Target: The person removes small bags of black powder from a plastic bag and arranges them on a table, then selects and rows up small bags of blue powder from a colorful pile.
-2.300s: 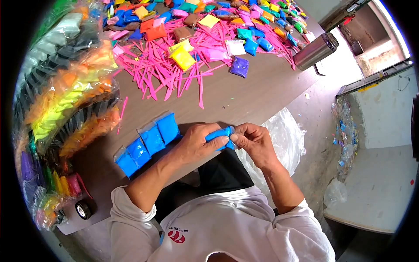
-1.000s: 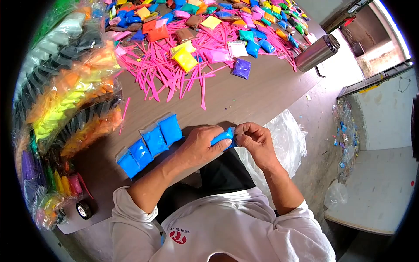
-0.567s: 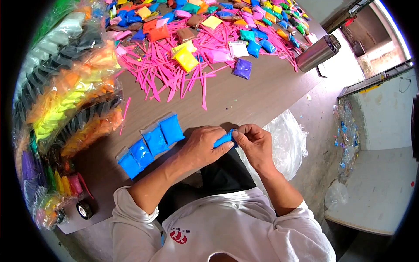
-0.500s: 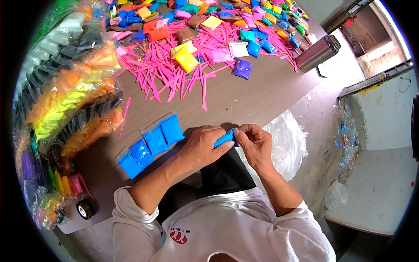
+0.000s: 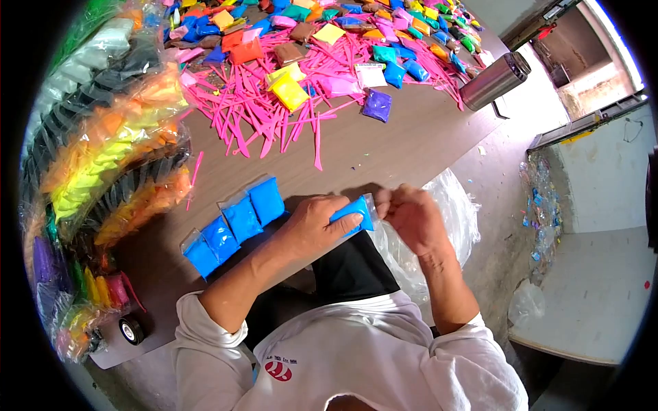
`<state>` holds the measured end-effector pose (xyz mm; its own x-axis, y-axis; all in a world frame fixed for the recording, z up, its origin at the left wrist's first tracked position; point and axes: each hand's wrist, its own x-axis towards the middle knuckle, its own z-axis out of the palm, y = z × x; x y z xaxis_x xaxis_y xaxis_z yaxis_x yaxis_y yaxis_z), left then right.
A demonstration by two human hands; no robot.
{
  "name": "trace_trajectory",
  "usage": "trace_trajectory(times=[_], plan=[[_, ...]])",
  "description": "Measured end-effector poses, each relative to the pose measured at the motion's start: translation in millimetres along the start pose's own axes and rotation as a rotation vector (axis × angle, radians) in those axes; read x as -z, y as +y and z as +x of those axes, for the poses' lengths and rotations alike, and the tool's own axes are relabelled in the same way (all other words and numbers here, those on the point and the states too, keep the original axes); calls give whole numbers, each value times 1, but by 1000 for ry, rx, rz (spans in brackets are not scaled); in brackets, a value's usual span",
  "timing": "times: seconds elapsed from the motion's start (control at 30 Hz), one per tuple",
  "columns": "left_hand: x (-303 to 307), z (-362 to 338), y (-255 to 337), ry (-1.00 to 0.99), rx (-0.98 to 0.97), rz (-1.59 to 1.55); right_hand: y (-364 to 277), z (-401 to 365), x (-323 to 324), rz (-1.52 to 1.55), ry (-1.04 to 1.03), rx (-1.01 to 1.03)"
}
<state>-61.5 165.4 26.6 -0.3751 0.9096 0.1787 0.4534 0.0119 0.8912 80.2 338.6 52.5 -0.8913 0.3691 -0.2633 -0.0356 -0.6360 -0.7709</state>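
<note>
My left hand (image 5: 319, 220) grips a small blue packet (image 5: 358, 214), its thumb lying across the front. The packet looks like soft blue material in a clear plastic sachet, with a clear edge facing right. Just right of that edge is my right hand (image 5: 417, 219), raised with bent fingers that are smeared by motion; whether it holds anything I cannot tell. Left of my left hand, a slanting row of several more blue packets (image 5: 241, 218) lies on the brown table (image 5: 274, 168), some with clear edges overlapping.
Pink plastic sticks (image 5: 253, 116) are heaped at the back under many coloured packets (image 5: 288, 92). A metal flask (image 5: 495, 81) lies by the right edge. Bagged coloured packets (image 5: 113, 144) are piled at left, above a black roll (image 5: 131, 330). Clear plastic (image 5: 452, 219) sits beyond my right hand.
My right hand has come away from the packet's end, moving slightly right, and its fingers are now blurred. More of the blue packet shows in my left hand, which has barely moved.
</note>
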Motion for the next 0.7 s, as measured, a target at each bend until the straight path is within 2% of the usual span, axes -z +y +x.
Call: trace_trajectory(times=[0.03, 0.1, 0.23, 0.27, 0.3, 0.37, 0.4, 0.43, 0.47, 0.53, 0.57, 0.63, 0.7], plan=[[2, 1, 1, -15, 2, -20, -9, -3, 1, 21, 181, 58], [3, 1, 0, -31, 1, -37, -20, -11, 53, -38, 322, 226], [2, 0, -2, -35, -24, 5, -51, -36, 74, -970, 802, 676], [2, 0, -1, -33, -13, 3, -54, -34, 71, -1416, 843, 996], [2, -1, 0, -27, -9, 7, -52, -36, 64, -1413, 835, 997], [2, -1, 2, -16, -5, 27, -39, -48, 40, -1269, 775, 795], [1, -1, 2, -10, -1, 33, -29, -52, 33, -1245, 669, 590], [0, -1, 1, -14, -21, 58, -17, -53, 28, -1066, 518, 395], [-2, -2, 0, -18, -38, 85, 0, -52, 22, -787, 325, 279], [-8, -2, -2, 25, -67, 98, 15, -49, -14, -642, 118, 14], [-8, -3, -2, 55, -103, 99, 27, -44, -21, -615, 62, -46], [-5, -4, 2, 70, -66, 33, 42, -32, -31, -545, 191, 21], [0, -4, 7, 26, 6, -39, 42, -16, -25, -513, 326, 186]])
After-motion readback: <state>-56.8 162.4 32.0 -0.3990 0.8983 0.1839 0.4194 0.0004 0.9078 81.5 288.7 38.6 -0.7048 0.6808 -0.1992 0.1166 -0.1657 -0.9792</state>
